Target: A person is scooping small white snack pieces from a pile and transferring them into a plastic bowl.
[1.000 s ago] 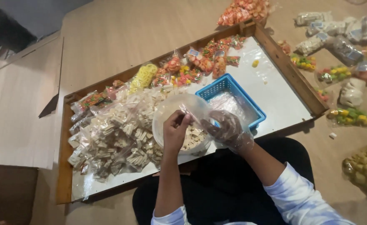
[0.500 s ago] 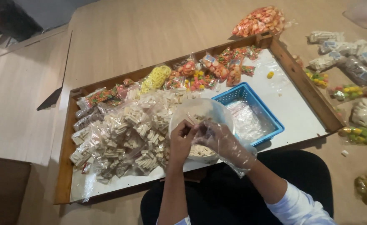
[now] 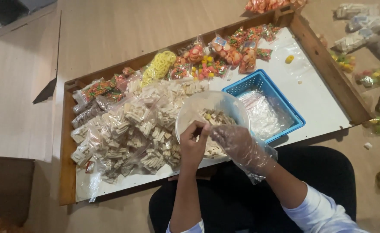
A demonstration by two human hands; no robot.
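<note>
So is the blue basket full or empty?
Nearly empty: the blue basket holds only flat clear plastic bags on its bottom, with no snacks inside.

wooden tray (image 3: 67, 172) | snack bags (image 3: 125, 133) | blue basket (image 3: 265, 86) | bowl (image 3: 190, 114)

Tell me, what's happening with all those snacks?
A person sits at a wooden tray with both hands over a clear bowl of pale snack sticks. The bare left hand and the plastic-gloved right hand meet at the bowl's near side, pinching something small that is hard to make out. A heap of filled bags lies to the left, colourful candy bags along the far edge, and a blue basket of plastic to the right.
</note>
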